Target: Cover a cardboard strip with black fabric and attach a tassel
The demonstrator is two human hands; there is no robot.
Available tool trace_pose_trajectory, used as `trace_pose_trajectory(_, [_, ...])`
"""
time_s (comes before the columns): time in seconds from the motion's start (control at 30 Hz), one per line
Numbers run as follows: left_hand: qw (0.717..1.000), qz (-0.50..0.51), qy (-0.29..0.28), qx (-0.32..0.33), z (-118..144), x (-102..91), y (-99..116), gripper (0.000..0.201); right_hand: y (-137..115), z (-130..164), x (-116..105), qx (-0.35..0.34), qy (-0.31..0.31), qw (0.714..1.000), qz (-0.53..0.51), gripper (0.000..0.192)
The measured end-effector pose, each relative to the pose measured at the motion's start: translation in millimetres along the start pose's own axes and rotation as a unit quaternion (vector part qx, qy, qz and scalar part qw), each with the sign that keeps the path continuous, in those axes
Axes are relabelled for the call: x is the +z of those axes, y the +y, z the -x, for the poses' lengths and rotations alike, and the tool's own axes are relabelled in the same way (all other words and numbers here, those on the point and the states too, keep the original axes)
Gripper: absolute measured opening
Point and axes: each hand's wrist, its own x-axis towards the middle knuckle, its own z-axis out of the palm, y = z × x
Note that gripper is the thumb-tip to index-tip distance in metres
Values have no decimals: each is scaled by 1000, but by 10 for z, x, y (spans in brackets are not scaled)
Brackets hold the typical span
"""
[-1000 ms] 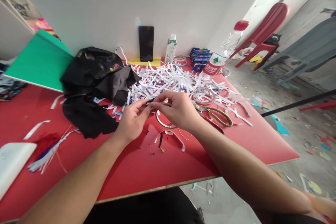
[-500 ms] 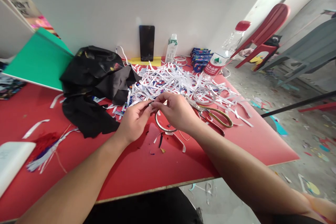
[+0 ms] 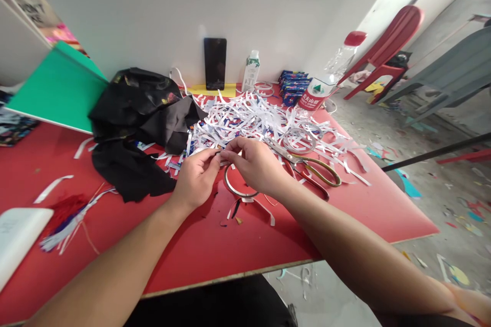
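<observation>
My left hand [image 3: 196, 176] and my right hand [image 3: 255, 163] meet fingertip to fingertip above the red table, both closed in a pinch. A thin silvery ring [image 3: 227, 184] hangs from the pinched fingers; its top is hidden behind them. Between the fingertips shows a small dark bit that is too small to make out. White paper strips [image 3: 264, 210] trail from the ring's lower edge. Just right of my right hand lie scissors with yellowish handles [image 3: 320, 169] and a red-handled tool [image 3: 312, 188], partly covered by that hand.
Behind my hands spreads a heap of shredded strips [image 3: 249, 117] with more thin rings [image 3: 299, 139] on it. Black cloth [image 3: 134, 107] lies left. A phone [image 3: 215, 64], a carton [image 3: 250, 71], blue packets [image 3: 293, 87] and a bottle [image 3: 318, 87] stand along the back.
The ring has tilted and shifted slightly left and down below my fingers, its strips moving with it. Both hands keep their pinch in nearly the same place.
</observation>
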Motion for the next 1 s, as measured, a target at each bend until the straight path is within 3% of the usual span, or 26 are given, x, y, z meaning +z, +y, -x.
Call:
trace_pose_trajectory(0.4, [999, -12, 33, 22, 38, -10, 22, 28, -29, 18, 23, -4, 20, 999, -24, 14])
trace_pose_trajectory(0.57, [990, -111, 74, 42, 6, -13, 77, 35, 24, 9, 7, -54, 28, 995, -76, 9])
trace_pose_trajectory(0.73, [984, -141, 102, 45, -35, -25, 68, 33, 54, 17, 22, -103, 62, 991, -65, 20])
trace_pose_trajectory(1.0, [982, -148, 113, 39, -34, -38, 1, 36, 34, 45, 53, -50, 83, 994, -47, 18])
